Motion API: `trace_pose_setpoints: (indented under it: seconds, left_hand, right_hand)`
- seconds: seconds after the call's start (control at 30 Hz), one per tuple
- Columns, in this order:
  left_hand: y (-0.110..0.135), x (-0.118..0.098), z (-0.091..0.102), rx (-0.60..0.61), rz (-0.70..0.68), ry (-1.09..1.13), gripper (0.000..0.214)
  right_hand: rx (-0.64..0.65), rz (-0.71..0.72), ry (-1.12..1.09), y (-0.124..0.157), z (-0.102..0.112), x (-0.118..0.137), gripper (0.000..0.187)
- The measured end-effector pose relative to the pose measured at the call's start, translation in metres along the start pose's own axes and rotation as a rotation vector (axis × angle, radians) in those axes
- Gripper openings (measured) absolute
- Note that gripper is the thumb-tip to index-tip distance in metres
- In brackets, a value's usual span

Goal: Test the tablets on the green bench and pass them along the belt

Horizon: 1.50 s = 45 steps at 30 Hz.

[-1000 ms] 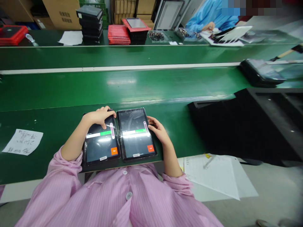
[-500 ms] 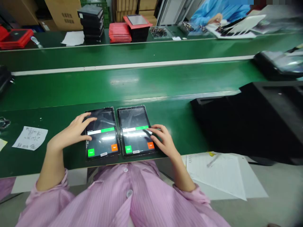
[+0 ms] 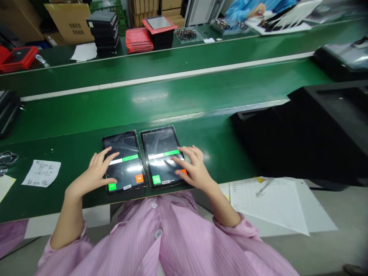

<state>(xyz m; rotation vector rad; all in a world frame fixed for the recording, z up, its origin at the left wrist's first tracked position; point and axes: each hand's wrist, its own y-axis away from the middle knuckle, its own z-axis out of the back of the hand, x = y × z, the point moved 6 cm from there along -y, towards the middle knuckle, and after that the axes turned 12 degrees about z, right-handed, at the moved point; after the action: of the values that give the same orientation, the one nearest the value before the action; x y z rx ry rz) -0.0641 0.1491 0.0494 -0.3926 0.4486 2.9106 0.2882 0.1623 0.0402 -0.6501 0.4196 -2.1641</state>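
Two tablets lie side by side on the green bench, each lit with a white and green bar across the middle and a green and an orange square near the bottom. Over the left edge of the left tablet (image 3: 128,168) is my left hand (image 3: 96,170), fingers spread, thumb near the green square. My right hand (image 3: 195,166) reaches over the right side of the right tablet (image 3: 159,140), its fingers apart and partly covering the orange square. Neither hand holds anything. Whether the fingertips touch the glass I cannot tell.
Black foam-like trays (image 3: 287,142) stand at the right. A handwritten note (image 3: 41,173) lies left. Printed sheets (image 3: 267,203) sit below the bench edge. Across the green belt are red trays (image 3: 139,40), a stack of black boxes (image 3: 104,32) and a co-worker in blue sleeves (image 3: 244,9).
My left hand has come down and a little right, its thumb now by the green square. My right hand has moved left, further over its tablet. The camera view has tilted slightly.
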Motion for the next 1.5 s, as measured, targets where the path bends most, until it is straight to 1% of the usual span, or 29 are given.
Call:
trace_pose_setpoints:
  seconds: [0.07, 0.1, 0.17, 0.23, 0.3, 0.33, 0.43, 0.47, 0.53, 0.7, 0.87, 1.27, 1.5]
  left_hand:
    - [-0.020, -0.008, 0.000, 0.047, -0.036, -0.035, 0.083]
    - [-0.033, -0.011, -0.001, 0.062, -0.052, -0.060, 0.080]
    - [-0.063, -0.019, 0.001, 0.062, -0.073, -0.109, 0.070]
    - [-0.096, -0.025, 0.007, 0.033, -0.074, -0.137, 0.062]
    - [-0.124, -0.031, 0.014, 0.026, -0.085, -0.132, 0.056]
    - [-0.135, -0.034, 0.017, 0.045, -0.107, -0.115, 0.054]
    - [-0.152, -0.044, 0.020, 0.152, -0.214, 0.001, 0.044]
    - [-0.154, -0.046, 0.020, 0.187, -0.243, 0.044, 0.040]
    - [-0.156, -0.046, 0.019, 0.223, -0.255, 0.113, 0.034]
    - [-0.157, -0.042, 0.013, 0.223, -0.196, 0.189, 0.035]
    - [-0.159, -0.041, 0.013, 0.216, -0.168, 0.199, 0.029]
    - [-0.160, -0.040, 0.012, 0.207, -0.153, 0.194, 0.030]
    - [-0.159, -0.040, 0.014, 0.213, -0.173, 0.160, 0.029]
  right_hand:
    - [-0.085, -0.215, -0.076, 0.002, 0.005, -0.034, 0.031]
    - [-0.124, -0.314, -0.133, 0.003, 0.003, -0.051, 0.031]
    - [-0.194, -0.480, -0.292, 0.002, -0.010, -0.084, 0.034]
    - [-0.238, -0.596, -0.497, -0.003, -0.031, -0.109, 0.036]
    - [-0.269, -0.680, -0.669, -0.008, -0.050, -0.126, 0.037]
    - [-0.286, -0.710, -0.722, -0.010, -0.057, -0.130, 0.038]
    - [-0.345, -0.761, -0.785, -0.011, -0.066, -0.134, 0.040]
    - [-0.359, -0.765, -0.791, -0.010, -0.065, -0.133, 0.040]
    - [-0.370, -0.762, -0.794, -0.007, -0.063, -0.130, 0.041]
    - [-0.346, -0.728, -0.762, -0.008, -0.058, -0.126, 0.040]
    - [-0.325, -0.696, -0.751, -0.012, -0.057, -0.125, 0.041]
    - [-0.282, -0.688, -0.769, -0.015, -0.056, -0.123, 0.042]
    - [-0.308, -0.680, -0.754, -0.016, -0.058, -0.123, 0.039]
